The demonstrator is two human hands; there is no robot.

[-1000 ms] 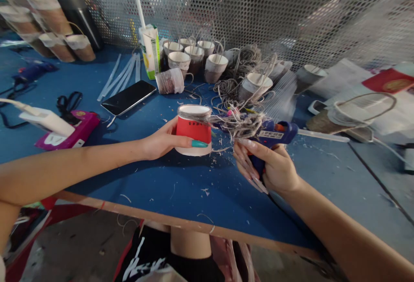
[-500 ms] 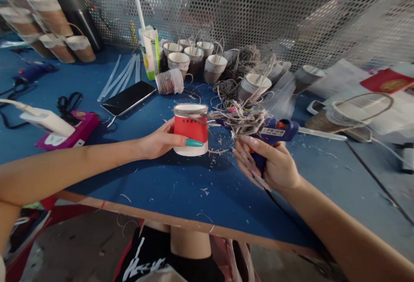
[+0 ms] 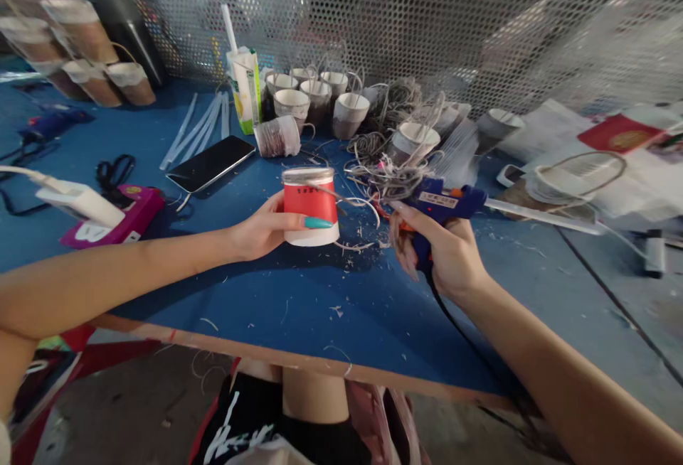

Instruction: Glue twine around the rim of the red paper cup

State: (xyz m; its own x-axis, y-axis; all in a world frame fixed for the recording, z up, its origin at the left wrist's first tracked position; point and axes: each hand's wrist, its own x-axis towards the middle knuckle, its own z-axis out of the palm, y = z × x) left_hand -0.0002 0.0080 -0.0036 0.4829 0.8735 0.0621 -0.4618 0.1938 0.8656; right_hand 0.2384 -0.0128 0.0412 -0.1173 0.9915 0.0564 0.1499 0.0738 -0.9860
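A red and white paper cup [image 3: 312, 198], with grey twine around its rim end, is in my left hand [image 3: 264, 227], the thumb lying across its side. A loose end of twine [image 3: 366, 203] sticks out to the right of the cup. My right hand [image 3: 442, 248] is wrapped around the handle of a blue hot glue gun [image 3: 445, 200], whose front points left toward the cup. A clear glue stick [image 3: 544, 215] juts from the gun's back. Tangled grey twine [image 3: 392, 179] covers the gun's nozzle, so its tip is hard to make out.
Behind stand several twine-wrapped cups [image 3: 291, 104], a drink carton [image 3: 245, 88] and a black phone [image 3: 210, 163]. Several glue sticks [image 3: 200, 131] lie at left, near a purple power strip [image 3: 114, 220]. A basket-like cup [image 3: 555, 188] lies at right. A perforated metal panel [image 3: 373, 17] closes the back.
My right hand has raised the glue gun slightly and tipped it, its glue stick now sloping down more. The cup has shifted a little up and left in view. Both stay held.
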